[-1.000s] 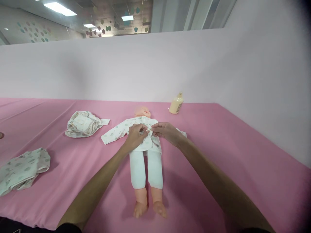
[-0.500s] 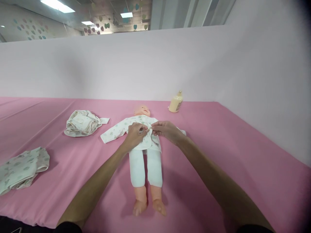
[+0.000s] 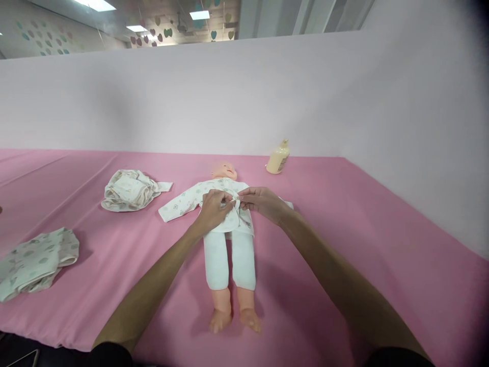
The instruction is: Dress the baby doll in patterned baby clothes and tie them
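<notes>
A baby doll (image 3: 249, 317) lies on its back with its bare feet toward me. It wears a white printed baby shirt (image 3: 187, 200) and white trousers (image 3: 216, 260). Over the doll's chest, my left hand (image 3: 214, 209) pinches a white cloth tie (image 3: 237, 203) of the shirt. From the other side my right hand (image 3: 263, 201) closes its fingertips on the same tie, close to the left fingers. Most of the shirt's right sleeve is hidden behind my right hand.
A pink sheet (image 3: 324, 214) covers the surface. To the left lie a crumpled printed cloth (image 3: 130, 191) and a folded printed garment (image 3: 38, 262). A pale yellow pump bottle (image 3: 278, 158) stands beyond the doll, near the white padded wall (image 3: 191, 102).
The view has tilted down slightly. Both hands stay at the doll's chest, and a white loop of the tie shows more plainly between the fingers.
</notes>
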{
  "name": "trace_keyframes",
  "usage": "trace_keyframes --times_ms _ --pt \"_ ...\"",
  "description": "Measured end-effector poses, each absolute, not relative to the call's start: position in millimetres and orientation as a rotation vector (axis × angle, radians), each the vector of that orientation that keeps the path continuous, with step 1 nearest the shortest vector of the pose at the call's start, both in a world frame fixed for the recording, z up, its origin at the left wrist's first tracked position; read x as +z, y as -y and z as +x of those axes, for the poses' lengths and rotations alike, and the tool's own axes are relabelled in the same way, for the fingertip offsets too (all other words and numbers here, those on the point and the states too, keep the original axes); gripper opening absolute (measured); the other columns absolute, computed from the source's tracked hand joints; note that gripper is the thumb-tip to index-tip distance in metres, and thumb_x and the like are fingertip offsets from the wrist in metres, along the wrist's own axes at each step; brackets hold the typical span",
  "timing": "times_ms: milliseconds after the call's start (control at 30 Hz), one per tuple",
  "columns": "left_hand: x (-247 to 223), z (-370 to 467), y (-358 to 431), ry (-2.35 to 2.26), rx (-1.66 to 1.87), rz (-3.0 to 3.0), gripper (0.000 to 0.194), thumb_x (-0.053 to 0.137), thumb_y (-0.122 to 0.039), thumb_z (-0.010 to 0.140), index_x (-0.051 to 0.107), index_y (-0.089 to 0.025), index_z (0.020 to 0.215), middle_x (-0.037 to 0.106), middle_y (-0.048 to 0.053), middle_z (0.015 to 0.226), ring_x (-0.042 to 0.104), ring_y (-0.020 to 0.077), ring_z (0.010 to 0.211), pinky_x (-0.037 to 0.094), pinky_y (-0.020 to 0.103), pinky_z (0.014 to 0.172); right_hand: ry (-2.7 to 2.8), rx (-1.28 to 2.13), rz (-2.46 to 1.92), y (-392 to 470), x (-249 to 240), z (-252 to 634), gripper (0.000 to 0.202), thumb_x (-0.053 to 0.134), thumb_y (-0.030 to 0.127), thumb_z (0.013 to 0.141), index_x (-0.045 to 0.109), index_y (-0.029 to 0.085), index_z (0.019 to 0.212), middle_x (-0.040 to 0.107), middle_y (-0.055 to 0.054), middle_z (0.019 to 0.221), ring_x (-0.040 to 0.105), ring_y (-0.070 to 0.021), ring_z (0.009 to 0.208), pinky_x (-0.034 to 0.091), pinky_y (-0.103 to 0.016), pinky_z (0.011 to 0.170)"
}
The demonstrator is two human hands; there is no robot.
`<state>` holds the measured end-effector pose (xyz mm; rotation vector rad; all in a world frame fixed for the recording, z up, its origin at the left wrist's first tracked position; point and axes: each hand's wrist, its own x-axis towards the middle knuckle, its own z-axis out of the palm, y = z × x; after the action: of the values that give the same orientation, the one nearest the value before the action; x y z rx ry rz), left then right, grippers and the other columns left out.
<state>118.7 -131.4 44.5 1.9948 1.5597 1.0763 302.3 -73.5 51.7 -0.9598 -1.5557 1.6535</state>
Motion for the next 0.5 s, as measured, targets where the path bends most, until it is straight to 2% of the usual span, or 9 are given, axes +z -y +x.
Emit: trace_keyframes --times_ms 200,367,500 --pt "46.2 118.5 133.5 -1.540 1.114 1.980 0.011 0.054 -0.030 0.091 0.063 -0.023 0.089 0.068 0.003 0.095 0.052 0.0231 0.109 0.040 0.038 0.097 1.534 1.649 -1.004 74.5 55.5 304.4 0.026 0.083 0.034 0.072 0.072 0.014 0.086 0.068 -0.005 0.072 0.062 -0.0124 0.069 0.053 -0.026 0.071" --pt "44.3 118.8 133.5 -1.508 1.164 1.982 0.011 0.056 -0.029 0.090 0.066 -0.024 0.091 0.068 0.002 0.094 0.053 0.0223 0.108 0.042 0.035 0.094 1.504 1.640 -1.087 75.8 58.6 304.1 0.017 0.079 0.027 0.077 0.071 0.013 0.079 0.068 -0.007 0.072 0.062 -0.0124 0.067 0.054 -0.026 0.070" --pt "42.4 118.5 132.6 -1.511 1.181 1.971 0.010 0.058 -0.028 0.089 0.067 -0.024 0.091 0.068 0.003 0.096 0.054 0.0222 0.109 0.044 0.034 0.092 1.499 1.653 -1.101 76.1 60.2 304.7 0.017 0.077 0.028 0.079 0.070 0.013 0.072 0.068 -0.008 0.072 0.062 -0.0133 0.066 0.055 -0.026 0.068"
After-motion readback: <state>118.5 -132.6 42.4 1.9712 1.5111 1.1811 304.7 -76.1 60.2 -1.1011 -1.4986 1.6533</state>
